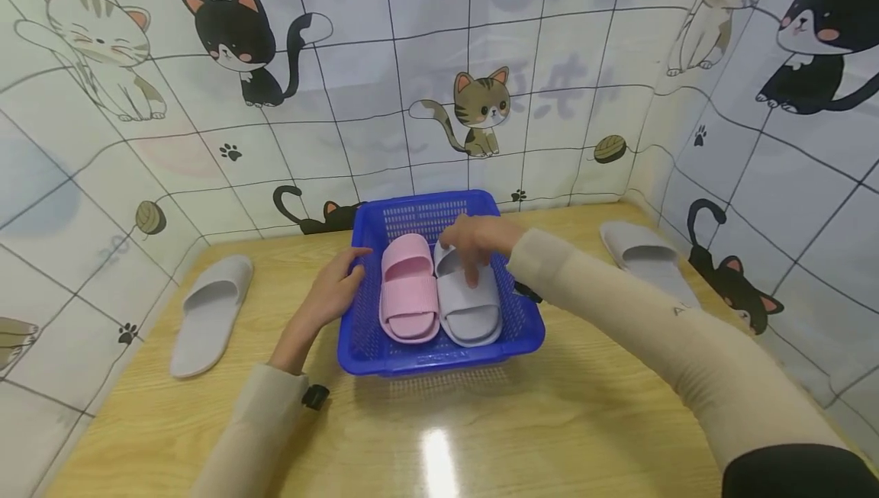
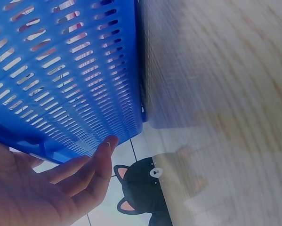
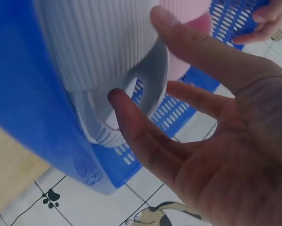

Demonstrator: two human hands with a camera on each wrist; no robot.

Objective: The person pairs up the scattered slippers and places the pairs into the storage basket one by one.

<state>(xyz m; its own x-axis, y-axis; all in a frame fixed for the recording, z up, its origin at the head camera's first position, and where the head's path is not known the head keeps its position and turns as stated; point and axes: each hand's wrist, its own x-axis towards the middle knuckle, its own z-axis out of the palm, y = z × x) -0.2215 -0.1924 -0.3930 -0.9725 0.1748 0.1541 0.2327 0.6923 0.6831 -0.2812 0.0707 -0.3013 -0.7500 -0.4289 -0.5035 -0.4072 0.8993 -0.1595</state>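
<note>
A blue plastic basket (image 1: 439,364) with slotted walls stands on the table. Side by side inside it lie pink slide slippers (image 1: 409,296) on the left and light grey slide slippers (image 1: 470,300) on the right. My left hand (image 1: 333,288) is at the basket's left rim, its fingers (image 2: 91,176) loosely extended along the slotted outer wall. Over the grey slippers reaches my right hand (image 1: 481,242), fingers spread and pointing down. In the right wrist view the thumb (image 3: 197,42) overlaps the ribbed grey strap, and another finger stands before the slipper's opening.
A single light grey slipper (image 1: 213,315) lies on the table (image 1: 549,422) to the left of the basket. Another grey slipper (image 1: 645,258) lies to the right, partly behind my right sleeve. Tile-patterned walls (image 1: 384,139) with cartoon cats enclose the back and both sides.
</note>
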